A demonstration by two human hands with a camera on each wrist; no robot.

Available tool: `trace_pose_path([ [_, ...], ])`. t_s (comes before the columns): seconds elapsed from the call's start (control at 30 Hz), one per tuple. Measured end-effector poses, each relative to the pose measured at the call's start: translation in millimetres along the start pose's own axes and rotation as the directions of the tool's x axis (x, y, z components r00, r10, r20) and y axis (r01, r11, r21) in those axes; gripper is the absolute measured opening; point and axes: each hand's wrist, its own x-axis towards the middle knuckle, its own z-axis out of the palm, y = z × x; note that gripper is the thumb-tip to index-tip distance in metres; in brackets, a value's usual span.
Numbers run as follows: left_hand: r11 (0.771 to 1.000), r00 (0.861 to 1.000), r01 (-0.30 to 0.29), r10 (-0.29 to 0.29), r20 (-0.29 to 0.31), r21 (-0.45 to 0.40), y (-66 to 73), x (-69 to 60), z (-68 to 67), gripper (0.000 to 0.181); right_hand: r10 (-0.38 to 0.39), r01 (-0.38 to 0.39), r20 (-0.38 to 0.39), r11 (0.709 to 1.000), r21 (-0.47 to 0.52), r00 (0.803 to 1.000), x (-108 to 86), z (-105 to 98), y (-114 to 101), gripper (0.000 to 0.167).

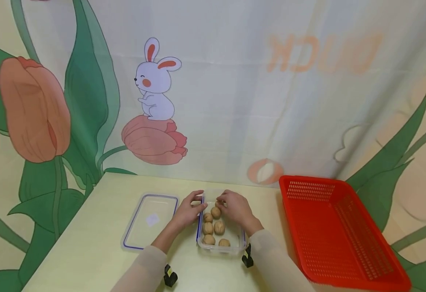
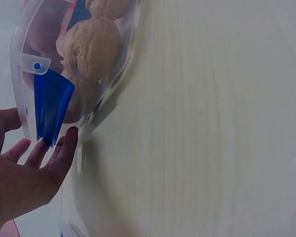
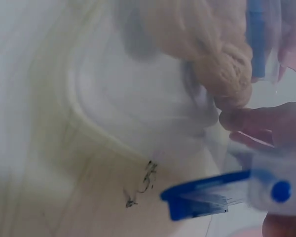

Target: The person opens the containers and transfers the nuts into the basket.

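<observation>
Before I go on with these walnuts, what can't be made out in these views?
Head: the fingers of the right hand hide part of one walnut; whether it is pinched or only touched is unclear.
Left wrist: the top edge cuts off the box.
Right wrist: dark marks, too blurred to read.

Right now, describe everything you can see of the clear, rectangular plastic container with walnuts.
The clear, rectangular plastic container stands lidless and upright on the pale yellow table. It has rounded corners and blue-trimmed side flaps, unlatched. Round tan walnuts partly fill it. The left hand holds its left side; the right hand pinches one walnut inside.
</observation>
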Motion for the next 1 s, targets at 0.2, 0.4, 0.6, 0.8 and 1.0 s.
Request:
trace_pose_path([
  [0.2,1.0,1.0,-0.005,0.005,0.013,0.006,1.8,-1.3,1.6,0.056,0.016,-0.016,0.003,0.999,-0.041,1.0,-1.7,1.0,-0.4,0.013],
  [0.4,1.0,1.0,0.014,-0.014,0.004,-0.001,-0.1,-2.2,0.6,0.056,0.015,-0.014,0.011,0.999,-0.038,1.0,-1.8,3.5,-1.7,0.008],
  [0.6,0.999,0.999,0.032,-0.032,-0.002,-0.015,-0.9,-3.2,-0.8,0.057,0.04,-0.04,-0.001,0.999,-0.028,0.999,0.3,2.4,-2.3,0.006],
  [0.8,0.999,0.999,0.046,-0.046,0.003,0.002,-2.1,-5.5,-0.1,0.055,0.049,-0.049,-0.008,0.999,0.016,0.999,-1.4,2.1,-2.6,0.008],
  [1.0,0.999,0.999,0.035,-0.035,0.0,0.007,0.9,-4.4,-0.3,0.055,0.056,-0.055,-0.011,0.998,0.034,0.998,0.7,0.1,-1.9,0.009],
])
